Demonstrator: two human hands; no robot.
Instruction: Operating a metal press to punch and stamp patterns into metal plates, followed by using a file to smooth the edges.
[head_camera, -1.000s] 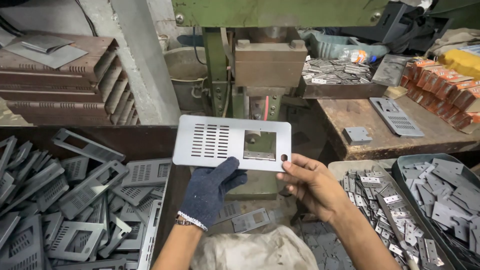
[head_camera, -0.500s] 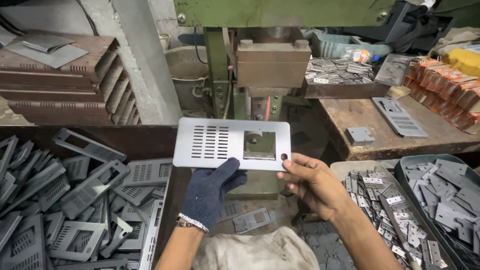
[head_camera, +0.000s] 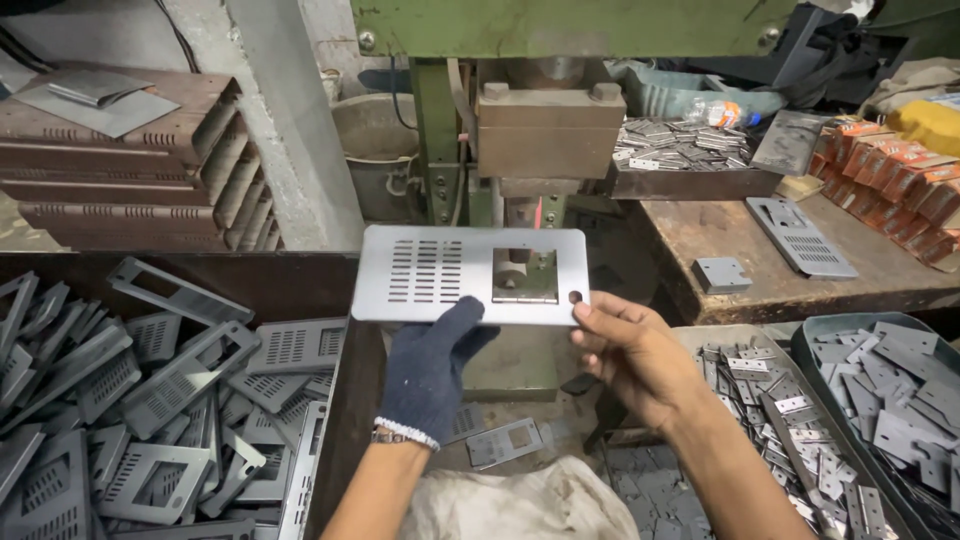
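Now the fingers of the gloved left hand (head_camera: 432, 372) and the bare right hand (head_camera: 632, 352) are closed on the lower edge of a grey slotted plate (head_camera: 470, 274), held flat before the press (head_camera: 550, 130). At nine o'clock a pile of punched plates (head_camera: 170, 400) lies in the bin; this plate is not yet on the die.
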